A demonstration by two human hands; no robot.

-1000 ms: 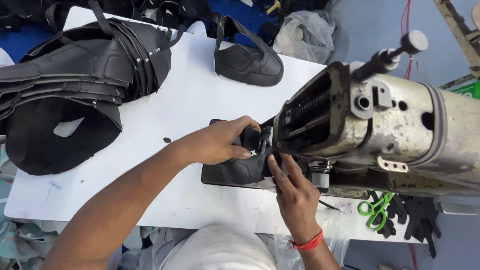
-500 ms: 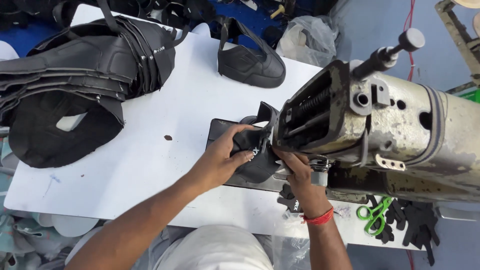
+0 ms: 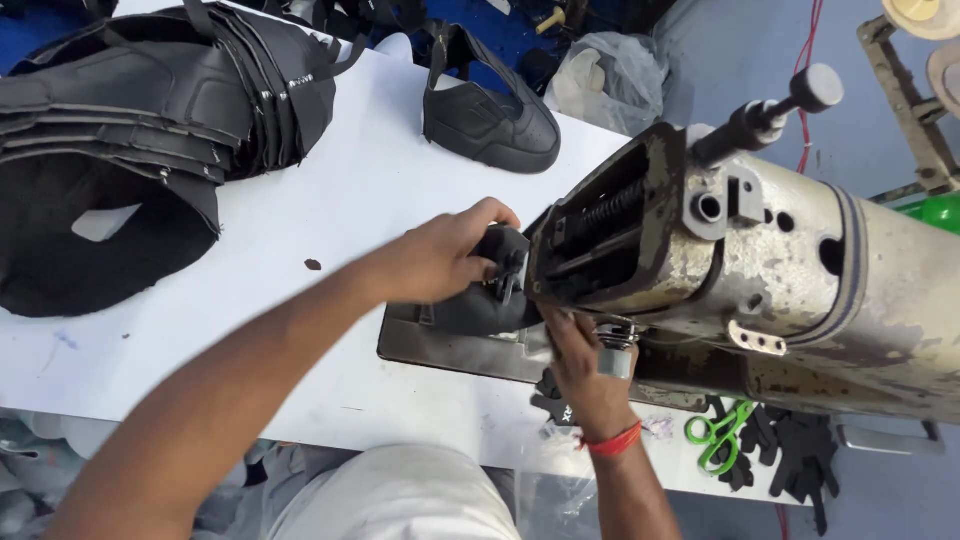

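Observation:
My left hand (image 3: 440, 258) grips a black shoe upper (image 3: 478, 300) and holds it against the head of a worn grey sewing machine (image 3: 740, 270). My right hand (image 3: 580, 365), with a red band at the wrist, reaches under the machine head and touches the same black piece from below. The piece lies on the machine's metal base plate (image 3: 410, 345). The needle area is hidden behind the machine head.
A large stack of black cut shoe uppers (image 3: 130, 130) lies at the left of the white table (image 3: 300, 210). One finished black upper (image 3: 490, 115) sits at the back. Green scissors (image 3: 722, 435) and small black scraps (image 3: 790, 460) lie under the machine at the right.
My left hand has lifted and turned the black piece closer to the machine head. My right hand has shifted further under the head.

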